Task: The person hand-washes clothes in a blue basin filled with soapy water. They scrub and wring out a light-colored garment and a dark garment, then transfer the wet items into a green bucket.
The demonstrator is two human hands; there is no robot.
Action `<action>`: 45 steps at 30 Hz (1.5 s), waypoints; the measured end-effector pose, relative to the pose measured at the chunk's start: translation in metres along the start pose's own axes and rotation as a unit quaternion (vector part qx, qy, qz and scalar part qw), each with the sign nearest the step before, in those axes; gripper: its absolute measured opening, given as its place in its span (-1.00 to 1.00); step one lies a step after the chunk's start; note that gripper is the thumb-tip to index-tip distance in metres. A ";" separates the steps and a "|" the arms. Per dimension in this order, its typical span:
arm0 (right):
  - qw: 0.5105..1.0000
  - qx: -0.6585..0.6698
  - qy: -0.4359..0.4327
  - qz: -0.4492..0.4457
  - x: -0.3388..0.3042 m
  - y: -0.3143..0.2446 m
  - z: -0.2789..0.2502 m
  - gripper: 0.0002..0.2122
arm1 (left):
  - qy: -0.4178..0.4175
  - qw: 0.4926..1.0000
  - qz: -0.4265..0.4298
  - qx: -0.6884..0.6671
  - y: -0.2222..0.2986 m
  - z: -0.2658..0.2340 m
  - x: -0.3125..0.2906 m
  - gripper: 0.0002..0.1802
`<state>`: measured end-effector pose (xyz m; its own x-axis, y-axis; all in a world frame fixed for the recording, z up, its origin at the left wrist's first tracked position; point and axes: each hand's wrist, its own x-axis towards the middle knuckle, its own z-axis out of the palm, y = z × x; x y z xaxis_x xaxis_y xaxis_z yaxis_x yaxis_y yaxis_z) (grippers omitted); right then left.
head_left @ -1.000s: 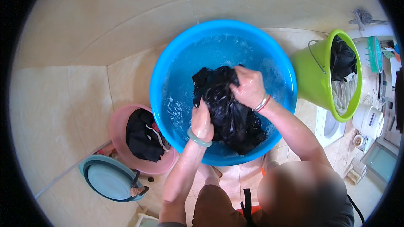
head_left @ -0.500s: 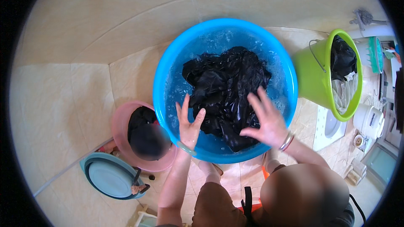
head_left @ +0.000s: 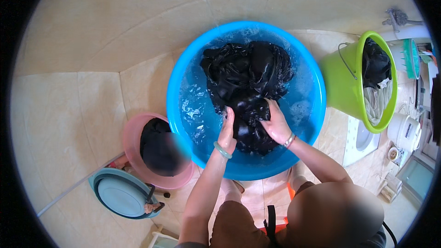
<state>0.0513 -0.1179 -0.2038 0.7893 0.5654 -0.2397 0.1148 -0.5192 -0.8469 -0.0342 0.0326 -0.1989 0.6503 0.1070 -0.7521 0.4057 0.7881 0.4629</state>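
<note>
A wet black garment lies bunched in soapy water inside a large blue basin. At its near left side, my left hand closes against the cloth, fingers pressed together and pointing up. Opposite it, my right hand grips the near right side, its fingertips partly sunk in the folds. A clump of the fabric sits squeezed between the two hands. The garment's exact kind cannot be made out.
Right of the basin stands a green bucket with black and white clothes. At left are a pink tub holding dark clothes and a grey-blue collapsible basin. A white squat toilet lies in the floor at right.
Both hands, spread above the garment before, have come closer together and now clasp its near part. The bunched cloth has shifted slightly away from me, and the water is stirred at left.
</note>
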 end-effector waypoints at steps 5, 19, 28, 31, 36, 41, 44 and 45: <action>0.990 -0.012 -0.003 -0.143 -0.032 -0.069 -0.014 -0.54 | -0.121 0.977 -0.074 -0.158 0.017 0.005 0.006 -0.22; 0.991 0.085 0.081 -0.066 0.017 -0.039 -0.062 -0.80 | 0.045 0.992 0.109 0.048 0.033 0.040 -0.035 -0.51; 0.996 0.036 0.006 -0.075 -0.010 -0.042 -0.141 -0.68 | -0.028 0.999 0.040 0.009 0.089 0.025 -0.083 -0.17; 0.980 -0.157 -0.103 -0.067 -0.018 -0.049 -0.141 -0.56 | -0.056 0.998 0.028 0.023 0.103 0.065 -0.108 -0.18; 0.939 -0.275 -0.188 -0.083 -0.034 -0.115 -0.128 -0.27 | -0.089 0.993 0.068 0.027 0.114 0.110 -0.140 -0.36; 0.988 -0.089 -0.110 -0.060 -0.045 -0.140 -0.130 -0.33 | -0.110 0.985 0.130 -0.032 0.134 0.154 -0.183 -0.38; 0.994 -0.022 0.100 -0.036 -0.061 -0.163 -0.138 -0.47 | -0.136 0.971 0.175 -0.093 0.137 0.151 -0.196 -0.37; 0.976 0.012 0.202 -0.084 -0.062 -0.157 -0.136 -0.56 | -0.130 0.969 0.178 -0.109 0.135 0.148 -0.198 -0.38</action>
<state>0.0667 -0.1584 0.0087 0.9343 0.3400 0.1067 0.2532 -0.4227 -0.8702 -0.0135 0.0279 0.0820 0.8752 0.2612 -0.4071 -0.0001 0.8417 0.5400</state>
